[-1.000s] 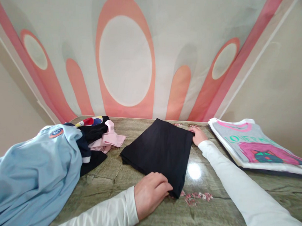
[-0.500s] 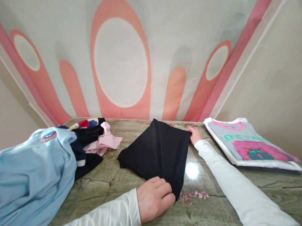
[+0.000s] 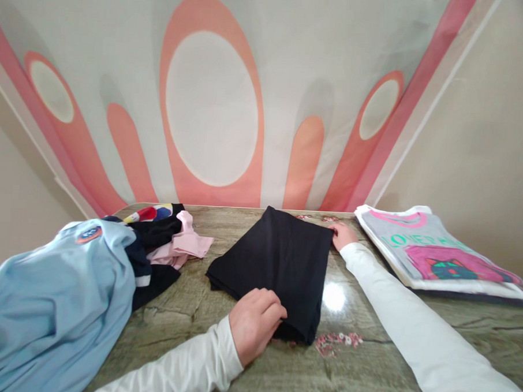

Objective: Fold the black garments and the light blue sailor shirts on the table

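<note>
Here, black garment (image 3: 280, 260) between left hand (image 3: 256, 324) and right hand (image 3: 343, 235), against both

A light-blue garment (image 3: 58, 297) with a round badge (image 3: 89, 234) slumps across the bench (image 3: 323, 375) at left, beside a crumpled pink garment (image 3: 190, 243) and dark clothes (image 3: 156, 287) — apparently navy and black, though they overlap. At right, a gray T-shirt (image 3: 436, 250) with pink neckline and cat print (image 3: 451, 269) tops a folded stack. Behind stands a backdrop (image 3: 289, 41) — pale, with coral ovals.
</note>
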`<state>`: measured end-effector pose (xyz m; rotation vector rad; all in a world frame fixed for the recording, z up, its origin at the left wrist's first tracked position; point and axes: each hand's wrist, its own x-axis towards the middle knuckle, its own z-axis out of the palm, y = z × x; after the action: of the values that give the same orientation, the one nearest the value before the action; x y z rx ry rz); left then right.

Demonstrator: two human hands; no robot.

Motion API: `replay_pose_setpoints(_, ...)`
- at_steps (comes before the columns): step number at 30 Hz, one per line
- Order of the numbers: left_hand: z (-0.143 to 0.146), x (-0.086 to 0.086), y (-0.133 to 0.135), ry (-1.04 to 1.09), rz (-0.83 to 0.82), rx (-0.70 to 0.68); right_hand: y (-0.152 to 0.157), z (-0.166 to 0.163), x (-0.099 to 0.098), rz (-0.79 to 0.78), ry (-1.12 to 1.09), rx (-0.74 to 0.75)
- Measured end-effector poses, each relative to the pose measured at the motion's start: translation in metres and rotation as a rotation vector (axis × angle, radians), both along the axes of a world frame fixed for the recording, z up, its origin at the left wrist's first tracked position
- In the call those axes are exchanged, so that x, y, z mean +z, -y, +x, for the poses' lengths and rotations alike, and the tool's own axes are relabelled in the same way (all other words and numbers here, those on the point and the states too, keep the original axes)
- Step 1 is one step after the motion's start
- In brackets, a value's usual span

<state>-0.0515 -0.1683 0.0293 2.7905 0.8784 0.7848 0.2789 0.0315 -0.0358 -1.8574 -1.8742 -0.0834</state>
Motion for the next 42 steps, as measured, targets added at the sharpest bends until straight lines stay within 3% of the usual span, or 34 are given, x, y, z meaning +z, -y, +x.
replay_pose_setpoints(4, -0.001, -0.003, -0.002, 0.004, 0.004, 0.015, 0.002, -0.003, -0.001, 0.001, 0.0, -0.018)
replay_pose_setpoints(8, -0.022, -0.004, -0.014, 0.016, -0.057, 0.102, 0.008, -0.002, 0.004, -0.027, 0.007, -0.029)
replay_pose_setpoints(13, -0.064, -0.007, -0.033, -0.014, 0.001, 0.253, 0.053, -0.029, 0.046, -0.033, 0.135, -0.1)
replay_pose_setpoints(15, -0.076, -0.009, -0.039, -0.025, 0.006, 0.294, 0.089, -0.06, 0.067, 0.002, 0.093, 0.07)
replay_pose_setpoints(18, -0.088, -0.009, -0.042, -0.022, -0.025, 0.307, 0.155, -0.116, 0.083, -0.103, -0.037, 0.531)
replay_pose_setpoints(20, -0.094, -0.008, -0.043, -0.006, -0.046, 0.285, 0.191, -0.145, 0.081, -0.135, -0.05, 0.656)
replay_pose_setpoints(23, -0.103, -0.007, -0.047, 0.05, -0.053, 0.276, 0.219, -0.163, 0.069, -0.113, -0.011, 0.653)
replay_pose_setpoints(26, -0.11, -0.008, -0.051, 0.113, -0.064, 0.304, 0.222, -0.161, 0.06, -0.034, 0.021, 0.63)
replay_pose_setpoints(31, -0.111, -0.007, -0.054, 0.158, -0.077, 0.324, 0.227, -0.157, 0.064, 0.143, 0.204, 0.628)
replay_pose_setpoints(35, -0.112, -0.002, -0.052, 0.142, -0.072, 0.333, 0.234, -0.163, 0.06, 0.155, 0.293, 0.674)
replay_pose_setpoints(38, -0.121, 0.003, -0.053, 0.084, -0.036, 0.338, 0.232, -0.163, 0.05, 0.144, 0.294, 0.708)
replay_pose_setpoints(42, -0.136, 0.003, -0.057, -0.15, 0.078, 0.257, 0.23, -0.16, 0.045, 0.204, 0.299, 0.74)
